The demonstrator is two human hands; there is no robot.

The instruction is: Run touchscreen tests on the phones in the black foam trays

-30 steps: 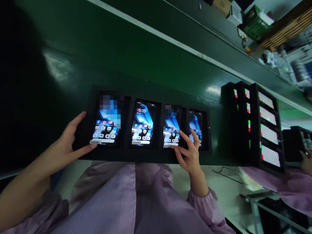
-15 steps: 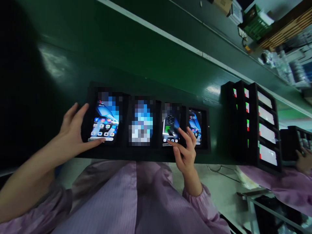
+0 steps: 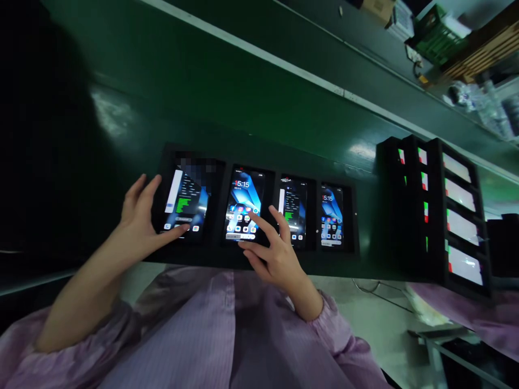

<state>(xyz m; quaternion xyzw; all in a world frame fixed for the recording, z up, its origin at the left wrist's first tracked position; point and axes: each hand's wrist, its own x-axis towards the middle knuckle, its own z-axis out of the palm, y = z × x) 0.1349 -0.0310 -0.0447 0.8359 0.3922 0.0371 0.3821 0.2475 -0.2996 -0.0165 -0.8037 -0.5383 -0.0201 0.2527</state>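
Note:
Several phones with lit screens lie in a row in a black tray [image 3: 353,216] at the green bench's near edge. My left hand [image 3: 152,216] is spread at the tray's left end, its thumb over the bottom of the leftmost phone [image 3: 188,200], which shows a dark window with green lines. My right hand [image 3: 273,243] has its fingers apart over the lower right part of the second phone [image 3: 245,194], whose home screen reads 15:15. The third phone [image 3: 295,208] shows a dark window with green lines. On the rightmost phone [image 3: 332,210] a home screen is lit.
Black trays [image 3: 440,205] holding devices with white, green and red screens stand to the right. Beyond them shows a person's pink sleeve [image 3: 458,308]. A green crate [image 3: 436,35] and a cardboard box [image 3: 379,8] are at the far upper right.
My right hand has moved left from the third phone to the second. The leftmost screen has changed from app icons to a dark window. My left hand's thumb remains on that phone.

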